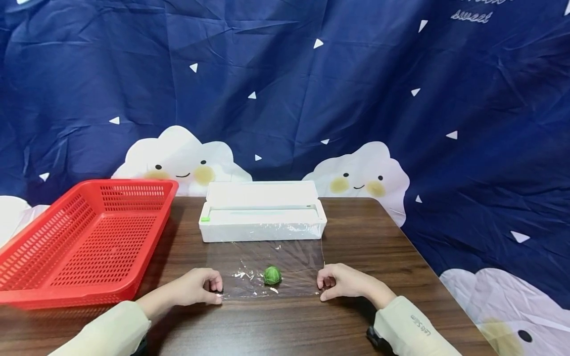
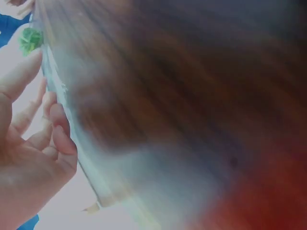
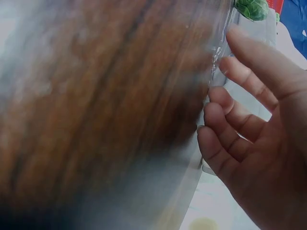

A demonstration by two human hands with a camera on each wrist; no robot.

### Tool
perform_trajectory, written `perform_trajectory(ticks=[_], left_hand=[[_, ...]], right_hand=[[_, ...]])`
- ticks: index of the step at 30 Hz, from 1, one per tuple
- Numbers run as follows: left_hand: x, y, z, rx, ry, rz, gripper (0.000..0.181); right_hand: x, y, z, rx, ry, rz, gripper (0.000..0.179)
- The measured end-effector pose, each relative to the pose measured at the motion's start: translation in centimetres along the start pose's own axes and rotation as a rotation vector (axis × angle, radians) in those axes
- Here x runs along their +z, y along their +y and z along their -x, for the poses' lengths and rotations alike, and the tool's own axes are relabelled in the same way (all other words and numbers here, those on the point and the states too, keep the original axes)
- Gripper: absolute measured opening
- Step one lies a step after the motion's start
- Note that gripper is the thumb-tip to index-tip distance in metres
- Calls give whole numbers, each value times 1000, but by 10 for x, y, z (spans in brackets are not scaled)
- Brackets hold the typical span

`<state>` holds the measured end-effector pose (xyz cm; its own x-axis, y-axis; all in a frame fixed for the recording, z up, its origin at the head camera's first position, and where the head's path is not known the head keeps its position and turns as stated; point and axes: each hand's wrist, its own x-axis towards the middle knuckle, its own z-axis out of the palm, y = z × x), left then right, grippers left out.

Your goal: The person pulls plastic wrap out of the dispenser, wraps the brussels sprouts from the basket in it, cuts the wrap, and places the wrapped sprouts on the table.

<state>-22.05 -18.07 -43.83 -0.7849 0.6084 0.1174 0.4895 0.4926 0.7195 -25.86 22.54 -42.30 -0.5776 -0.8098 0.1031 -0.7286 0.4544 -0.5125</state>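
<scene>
A sheet of clear cling film (image 1: 296,274) stretches over the table from a white dispenser box (image 1: 262,231). On the film sits a small round green cabbage (image 1: 272,275), leaf veins showing in the right wrist view. My left hand (image 1: 198,287) is at the near left corner of the film, fingers bent and thumb apart from them. At the near right corner, my right hand (image 1: 345,283) has loosely bent fingers at the film's edge. A gap shows between thumb and index finger of the right hand (image 3: 259,120) in its wrist view.
A red perforated plastic basket (image 1: 104,247) stands on the left of the brown wooden table (image 1: 249,329). The dispenser's lid (image 1: 261,193) is raised toward the back. Behind the table hangs a dark blue curtain (image 1: 276,99) with clouds and white triangles.
</scene>
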Motion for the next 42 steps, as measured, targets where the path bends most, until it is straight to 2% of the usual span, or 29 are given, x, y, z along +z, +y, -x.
perform_trajectory(ticks=[5, 13, 20, 23, 31, 42], left_hand=[[-2, -2, 9, 10, 1, -71, 22], [-3, -1, 8, 51, 20, -121, 16], [-5, 1, 8, 159, 97, -127, 17], [-6, 2, 8, 175, 133, -123, 18], [-7, 2, 6, 166, 177, -122, 19], [-10, 3, 5, 68, 209, -101, 15]], right_hand=[[0, -1, 0, 22, -24, -2, 17], [0, -2, 0, 57, -33, 36, 16], [-1, -1, 3, 9, -6, 21, 16], [-2, 0, 3, 4, 0, 7, 16], [-5, -1, 2, -3, 16, -9, 16], [-8, -1, 2, 3, 73, -3, 15]])
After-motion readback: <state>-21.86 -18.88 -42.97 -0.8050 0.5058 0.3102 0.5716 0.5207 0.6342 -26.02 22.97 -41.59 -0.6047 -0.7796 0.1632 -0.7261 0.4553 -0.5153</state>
